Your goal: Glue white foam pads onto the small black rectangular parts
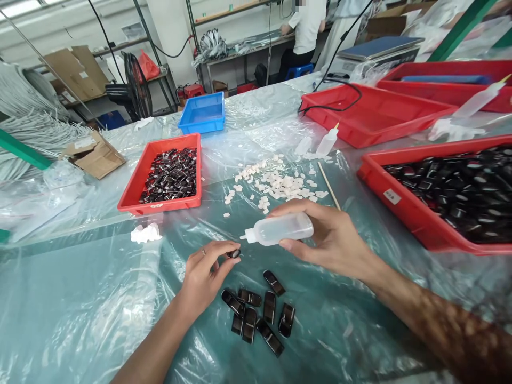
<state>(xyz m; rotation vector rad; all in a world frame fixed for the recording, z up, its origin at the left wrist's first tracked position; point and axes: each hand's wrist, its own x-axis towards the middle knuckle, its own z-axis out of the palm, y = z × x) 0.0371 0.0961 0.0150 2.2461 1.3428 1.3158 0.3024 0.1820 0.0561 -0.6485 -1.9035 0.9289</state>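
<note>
Between thumb and fingertips, my left hand pinches a small black plastic part, one end facing right. My right hand grips a translucent squeeze bottle lying nearly level, its nozzle pointing left, just above and apart from that part. Below both hands, several glossy black plastic parts lie loosely grouped on the plastic-covered table. Beyond the bottle, many small white pieces are scattered on the sheet, with a thin wooden stick beside them.
Red trays of black parts stand at left and right. Farther back are a blue tray, another red tray and a yellow-tipped bottle. White crumpled material lies at left. A person sits in the background.
</note>
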